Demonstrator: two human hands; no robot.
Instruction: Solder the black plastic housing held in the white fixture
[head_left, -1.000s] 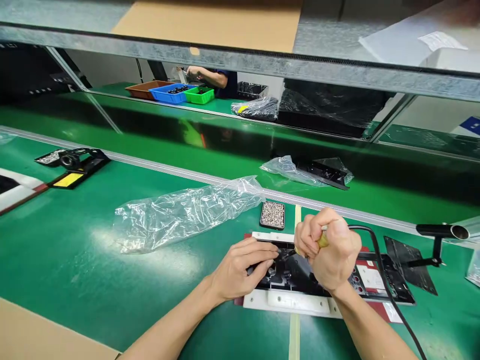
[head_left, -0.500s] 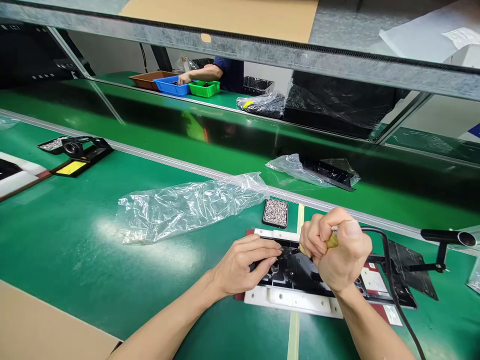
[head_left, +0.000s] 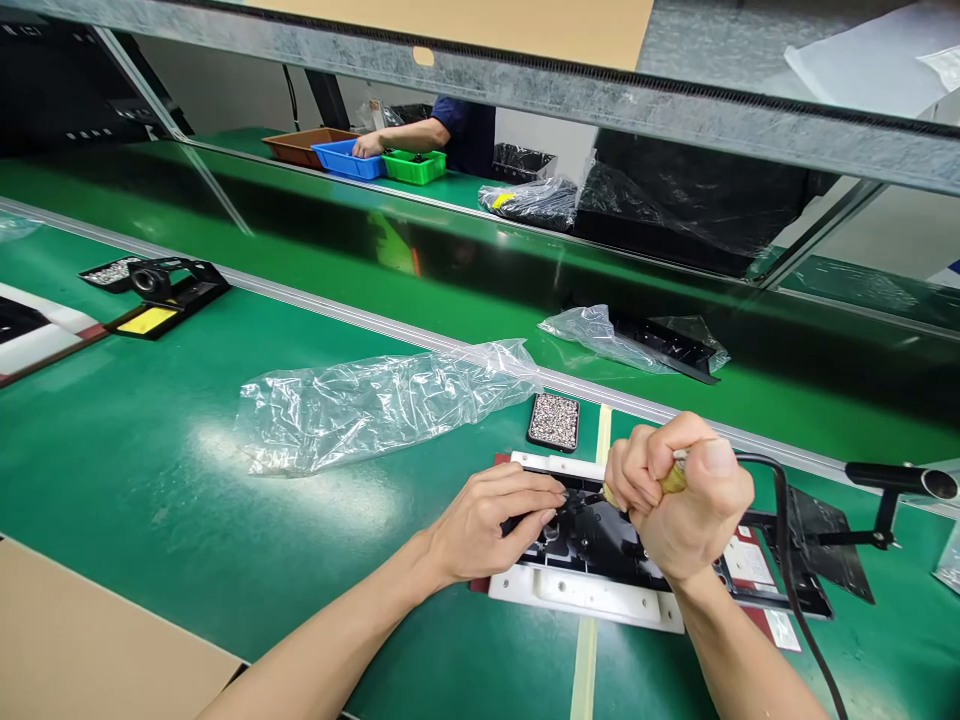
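My right hand [head_left: 686, 505] is wrapped around the yellow handle of a soldering iron [head_left: 673, 477], with a black cable running off to the right. Its tip end points left and down at a black plastic panel [head_left: 611, 530], where the exact contact is hard to see. The panel lies in a white fixture [head_left: 589, 597]. At the panel's left part, my left hand [head_left: 499, 520] has its fingertips pressed together close to the iron's tip; a small dark bit shows at them, too small to name. Behind the fixture sits a small black dish [head_left: 555, 420] full of tiny metal pieces.
A clear plastic bag [head_left: 390, 405] lies left of the dish. Iron stands are at far left [head_left: 176, 292] and right [head_left: 892, 490]. A bagged black part [head_left: 660, 340] lies beyond the rail. A metal shelf [head_left: 480, 85] hangs overhead. Across, another person's hand [head_left: 369, 145] reaches into a blue bin [head_left: 349, 160].
The view has shifted slightly. Both my hands keep nearly the same place on the panel, and the iron stays in my right hand.
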